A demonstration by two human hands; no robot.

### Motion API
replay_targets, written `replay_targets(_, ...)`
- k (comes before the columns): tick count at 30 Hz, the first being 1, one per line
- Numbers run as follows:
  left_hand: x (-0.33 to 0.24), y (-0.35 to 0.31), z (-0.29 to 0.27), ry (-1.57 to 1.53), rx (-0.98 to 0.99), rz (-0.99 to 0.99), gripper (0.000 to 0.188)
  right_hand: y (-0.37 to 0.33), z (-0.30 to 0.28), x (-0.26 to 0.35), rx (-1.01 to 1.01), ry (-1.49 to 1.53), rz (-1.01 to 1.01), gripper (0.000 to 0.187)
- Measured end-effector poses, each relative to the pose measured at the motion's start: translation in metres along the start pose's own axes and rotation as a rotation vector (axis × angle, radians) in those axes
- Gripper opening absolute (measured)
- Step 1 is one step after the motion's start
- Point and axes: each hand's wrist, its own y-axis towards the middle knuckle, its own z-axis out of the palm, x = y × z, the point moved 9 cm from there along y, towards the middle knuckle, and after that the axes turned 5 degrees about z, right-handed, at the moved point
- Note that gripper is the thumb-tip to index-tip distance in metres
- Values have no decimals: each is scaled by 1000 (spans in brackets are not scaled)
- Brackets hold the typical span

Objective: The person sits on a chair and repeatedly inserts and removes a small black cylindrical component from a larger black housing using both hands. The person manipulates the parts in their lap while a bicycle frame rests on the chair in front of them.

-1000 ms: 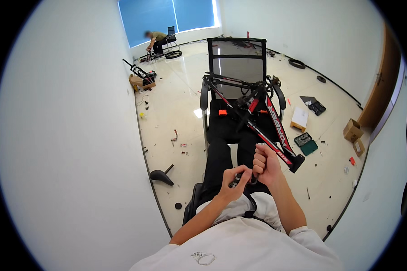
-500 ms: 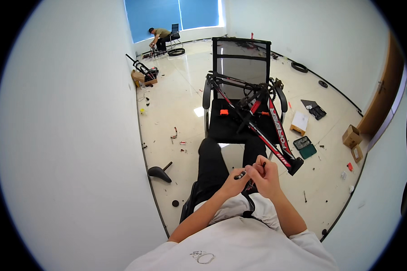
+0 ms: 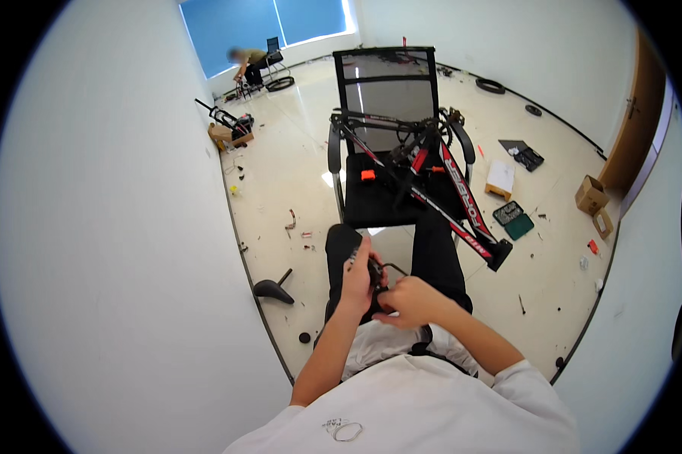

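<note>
Over my lap, my left hand is wrapped round a small dark part, its thumb pointing up; the part's exact kind cannot be made out. A thin black bent rod or cable sticks out beside it to the right. My right hand is just right of and below the left, its fingers curled together against the lower end of that part. What its fingertips pinch is hidden. In front of my knees, a red and black bicycle frame lies slanted across a black mesh-backed chair.
Left on the floor lies a bicycle saddle. To the right are a green tool case, a black case and a cardboard box. Small loose parts dot the tiles. Far back, another person bends beside a tyre.
My hands were close together around a small dark item; now the left is raised upright around a dark part and the right has dropped lower, its forearm angled in. The view has shifted slightly.
</note>
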Motion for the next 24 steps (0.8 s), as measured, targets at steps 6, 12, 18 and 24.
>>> replay_targets(6, -24, -16, 31, 71, 250, 72, 29, -3, -3, -88, 20, 693, 270, 27)
replay_targets(12, 29, -40, 63, 399, 449, -67, 13, 0, -69, -95, -176, 868, 225, 25)
replay_targets(18, 43, -50, 67, 55, 614, -344, 17, 1, -98, -68, -282, 769, 182, 24)
replay_targets(24, 31, -47, 66, -64, 566, -308, 12, 6, -75, -81, -166, 1064, 223, 35)
